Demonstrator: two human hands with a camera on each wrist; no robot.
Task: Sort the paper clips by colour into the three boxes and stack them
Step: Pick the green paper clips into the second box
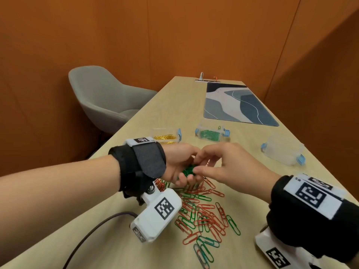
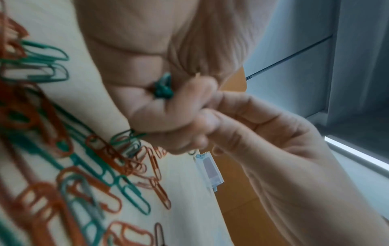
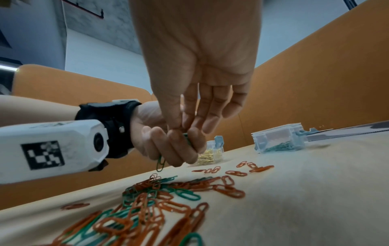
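Note:
My left hand (image 1: 184, 177) is curled round a bunch of green paper clips (image 1: 188, 169), held just above the table. My right hand (image 1: 198, 165) meets it from the right, thumb and forefinger pinching a green clip at the bunch. In the left wrist view the green clips (image 2: 163, 90) poke out of the left fist. In the right wrist view one green clip (image 3: 161, 164) hangs below the left fingers (image 3: 179, 154). A mixed red and green pile (image 1: 204, 212) lies below the hands. Behind them stand the yellow-clip box (image 1: 166, 135), the green-clip box (image 1: 211, 132) and an empty clear box (image 1: 283, 150).
A blue patterned mat (image 1: 239, 103) lies at the far end of the wooden table (image 1: 136, 249). A grey chair (image 1: 104, 98) stands to the left of the table. A dark cable (image 1: 93, 230) runs over the near left part. Orange walls close in all round.

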